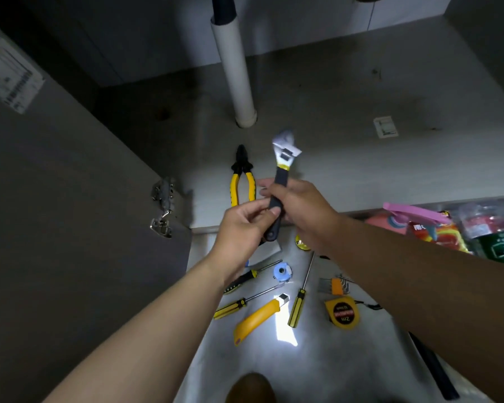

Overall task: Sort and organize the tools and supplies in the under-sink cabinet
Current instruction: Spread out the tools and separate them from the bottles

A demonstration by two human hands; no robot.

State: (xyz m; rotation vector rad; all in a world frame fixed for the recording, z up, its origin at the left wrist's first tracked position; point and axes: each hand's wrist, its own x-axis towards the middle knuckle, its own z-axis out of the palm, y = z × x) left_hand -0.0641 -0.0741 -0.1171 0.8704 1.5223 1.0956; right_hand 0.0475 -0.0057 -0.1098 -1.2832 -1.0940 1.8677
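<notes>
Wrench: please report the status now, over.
Wrench gripped by left hand and right hand. Head points toward pipe. Pliers on cabinet floor, just left.

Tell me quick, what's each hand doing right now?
Left hand: grips the lower end of the wrench handle.
Right hand: grips the same wrench handle, higher up.

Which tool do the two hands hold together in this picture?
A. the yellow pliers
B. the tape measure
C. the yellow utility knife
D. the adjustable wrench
D: the left hand and the right hand both grip the black handle of the adjustable wrench, while the pliers lie on the cabinet floor, and the utility knife and tape measure lie outside it, untouched.
</notes>
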